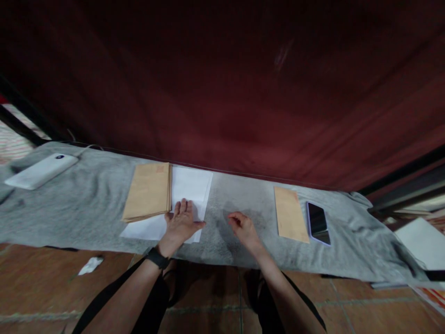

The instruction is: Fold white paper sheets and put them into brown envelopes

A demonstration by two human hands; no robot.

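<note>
My left hand (180,225) lies flat with fingers spread on white paper sheets (191,183). A stack of brown envelopes (148,191) rests on the left part of those sheets, close beside my left fingers. Over the grey cloth (222,195), to the right of the paper, my right hand (242,228) is closed, its fingers curled and thumb drawn in; nothing shows in it. Farther right, a single brown envelope (291,215) lies on the cloth, apart from my right hand.
A phone with a purple edge (318,223) lies right of the single envelope. At the far left is a white power bank-like device (42,171) with a cable. A dark red panel (222,93) rises behind the cloth. Crumpled white tissue (91,265) lies on the tiled floor.
</note>
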